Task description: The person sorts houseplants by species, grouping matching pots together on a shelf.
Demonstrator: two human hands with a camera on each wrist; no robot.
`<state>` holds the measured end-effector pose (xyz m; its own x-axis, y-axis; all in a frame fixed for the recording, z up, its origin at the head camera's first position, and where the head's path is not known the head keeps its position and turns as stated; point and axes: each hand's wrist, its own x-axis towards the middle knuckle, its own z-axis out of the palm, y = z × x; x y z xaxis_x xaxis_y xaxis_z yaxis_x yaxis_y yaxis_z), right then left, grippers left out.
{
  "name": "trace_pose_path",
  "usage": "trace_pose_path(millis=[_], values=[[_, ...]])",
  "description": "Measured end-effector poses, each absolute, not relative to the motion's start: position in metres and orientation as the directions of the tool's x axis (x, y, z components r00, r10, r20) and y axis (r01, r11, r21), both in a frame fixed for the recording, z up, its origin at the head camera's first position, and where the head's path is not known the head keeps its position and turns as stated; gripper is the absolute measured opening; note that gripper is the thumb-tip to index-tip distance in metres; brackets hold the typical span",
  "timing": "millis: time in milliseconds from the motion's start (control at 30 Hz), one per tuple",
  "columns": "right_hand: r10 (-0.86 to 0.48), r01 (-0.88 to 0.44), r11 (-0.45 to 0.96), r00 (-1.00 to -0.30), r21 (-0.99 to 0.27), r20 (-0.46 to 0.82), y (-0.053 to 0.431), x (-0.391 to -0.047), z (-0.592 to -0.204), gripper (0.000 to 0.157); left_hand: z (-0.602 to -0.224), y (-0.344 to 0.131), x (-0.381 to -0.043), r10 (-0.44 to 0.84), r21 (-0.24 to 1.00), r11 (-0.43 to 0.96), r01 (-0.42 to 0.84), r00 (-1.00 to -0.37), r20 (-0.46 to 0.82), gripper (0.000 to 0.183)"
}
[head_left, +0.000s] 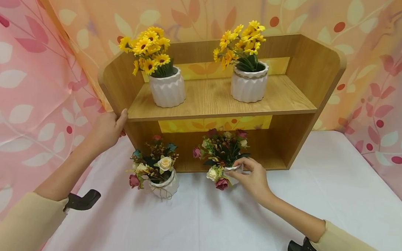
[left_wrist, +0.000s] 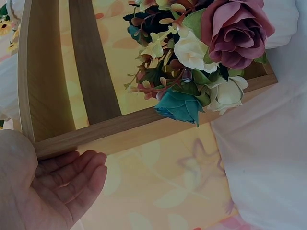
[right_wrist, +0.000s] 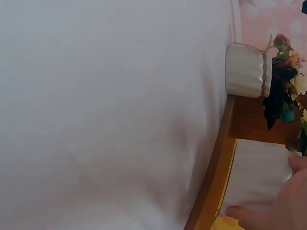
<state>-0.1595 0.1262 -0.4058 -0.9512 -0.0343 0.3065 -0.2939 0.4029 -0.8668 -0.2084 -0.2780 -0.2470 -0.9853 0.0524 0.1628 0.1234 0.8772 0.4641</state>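
Note:
A two-tier wooden shelf (head_left: 201,112) stands on the white cloth. My left hand (head_left: 108,131) grips its left side panel, thumb at the front edge; in the left wrist view the fingers (left_wrist: 72,179) lie along the panel's outer face. With my right hand (head_left: 254,177) I hold the rim of a white flowerpot (head_left: 233,170) of pink and cream artificial roses, at the front of the lower tier. In the right wrist view that pot (right_wrist: 256,177) sits between thumb and fingers. Left of it, another potted rose arrangement (head_left: 164,185) stands near the shelf's lower front edge.
On the upper tier stand two white pots of yellow artificial flowers, one on the left (head_left: 168,88) and one on the right (head_left: 249,84). Floral curtains (head_left: 198,14) hang behind and at both sides. White cloth (head_left: 184,228) covers the table in front.

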Motion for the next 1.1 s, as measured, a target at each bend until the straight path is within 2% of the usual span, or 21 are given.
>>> trace_pose_path(millis=[300, 1100], values=[[-0.052, -0.294, 0.428, -0.952, -0.855, 0.301, 0.102, -0.177, -0.401, 0.023, -0.247, -0.279, -0.209, 0.061, 0.45, 0.883, 0.134, -0.983, 0.173, 0.069], [-0.094, -0.364, 0.326, -0.931, -0.873, 0.353, 0.037, -0.224, -0.406, 0.019, -0.247, -0.279, -0.207, 0.048, 0.449, 0.884, 0.127, -0.982, 0.182, 0.067]])
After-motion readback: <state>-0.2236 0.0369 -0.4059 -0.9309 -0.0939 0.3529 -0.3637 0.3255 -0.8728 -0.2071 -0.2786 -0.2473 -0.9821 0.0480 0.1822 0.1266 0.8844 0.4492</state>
